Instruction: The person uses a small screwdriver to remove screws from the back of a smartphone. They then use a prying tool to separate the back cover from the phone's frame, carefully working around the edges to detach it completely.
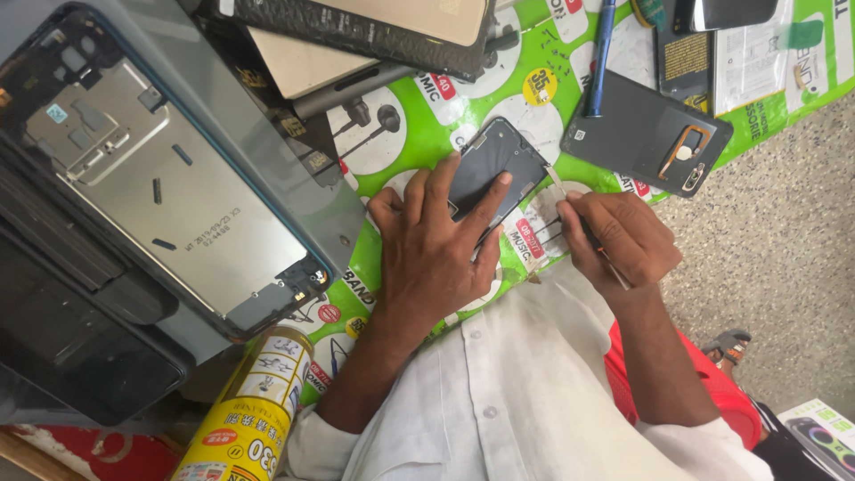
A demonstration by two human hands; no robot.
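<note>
So the left hand (434, 245) is pressed flat, fingers spread, on a small dark rectangular phone screen panel (495, 163) lying on the green printed plastic sheet (427, 125) that covers the work surface, pinning it down rather than gripping it. The right hand (623, 239) is pinched around a thin pale metal pry tool (559, 185), and its tip sits right at the panel's right edge. Just beyond that is a dark grey phone back cover with an orange-ringed cutout (646, 135), with a blue pen (602, 55) lying across its top corner. Off to the left there's a big silver phone mid-frame with a dark rim (169, 187), and below it a yellow spray can (249, 410) near the white shirt sleeve (321, 445).
</note>
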